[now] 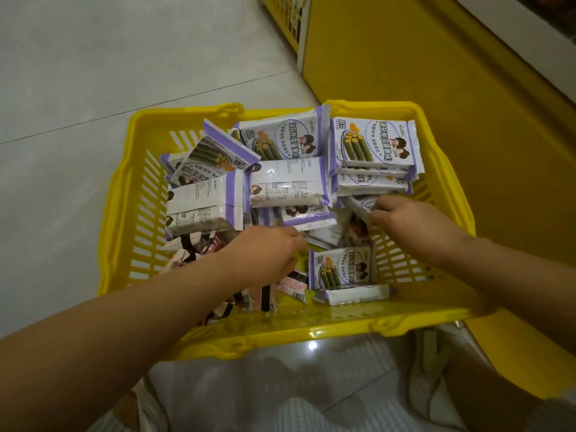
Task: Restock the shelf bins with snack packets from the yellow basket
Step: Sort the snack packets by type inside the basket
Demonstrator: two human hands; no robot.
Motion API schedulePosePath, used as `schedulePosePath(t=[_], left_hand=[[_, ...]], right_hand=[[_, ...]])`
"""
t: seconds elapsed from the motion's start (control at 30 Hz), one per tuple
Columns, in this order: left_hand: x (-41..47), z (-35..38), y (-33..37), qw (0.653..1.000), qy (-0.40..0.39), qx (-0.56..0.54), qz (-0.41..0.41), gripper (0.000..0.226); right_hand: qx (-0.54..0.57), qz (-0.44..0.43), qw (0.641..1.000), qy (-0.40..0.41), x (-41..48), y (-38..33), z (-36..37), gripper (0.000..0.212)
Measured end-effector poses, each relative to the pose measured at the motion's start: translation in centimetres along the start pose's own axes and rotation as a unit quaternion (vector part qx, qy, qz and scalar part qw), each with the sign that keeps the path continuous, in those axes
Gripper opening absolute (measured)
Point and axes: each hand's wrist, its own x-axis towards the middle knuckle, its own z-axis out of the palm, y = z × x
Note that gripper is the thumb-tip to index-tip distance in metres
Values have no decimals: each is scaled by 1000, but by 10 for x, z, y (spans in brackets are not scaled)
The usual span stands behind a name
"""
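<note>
A yellow plastic basket point(311, 328) sits on the floor below me, filled with several white-and-purple snack packets point(374, 145) and a few pink-and-brown ones point(199, 247) at its near left. My left hand point(268, 254) reaches down into the middle of the basket, fingers curled among the packets; what it holds is hidden. My right hand point(411, 226) is at the basket's right side and pinches the edge of a white-and-purple packet point(361, 204). One packet point(343, 269) stands upright between my hands.
The yellow base of a shelf unit point(436, 73) runs along the right, touching the basket's far right corner. Grey floor tiles point(93, 88) stretch to the left. A wire-fronted yellow rack point(286, 17) stands at the top. My knees and a shoe point(430, 369) are below.
</note>
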Motion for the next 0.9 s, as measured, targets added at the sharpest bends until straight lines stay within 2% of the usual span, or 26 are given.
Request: schedulePosePath(t=[0.17,0.33,0.47,0.57,0.7,0.8,0.9], left_hand=[[13,8,10,991,-78,-96,-50,37],[17,10,11,977,-77,-182,-80,43],[22,7,10,972,-56,-204,-105,41],[25,9,12,969,-62,-205,-122,31],[27,17,12,970,-48,-189,-143,26],[29,17,10,967,-39,-196,-156,36],[28,17,10,966,-14,-203,-161,52]], right_hand=[[59,17,997,49,-17,8,-27,17],[133,-11,982,132,-19,2,-46,10],[223,3,970,93,-15,3,-44,15],[228,32,972,49,-14,4,-36,13],[196,67,976,63,-16,7,-36,6],[193,70,977,65,-14,3,-33,7],[275,56,960,-10,-6,-9,-19,16]])
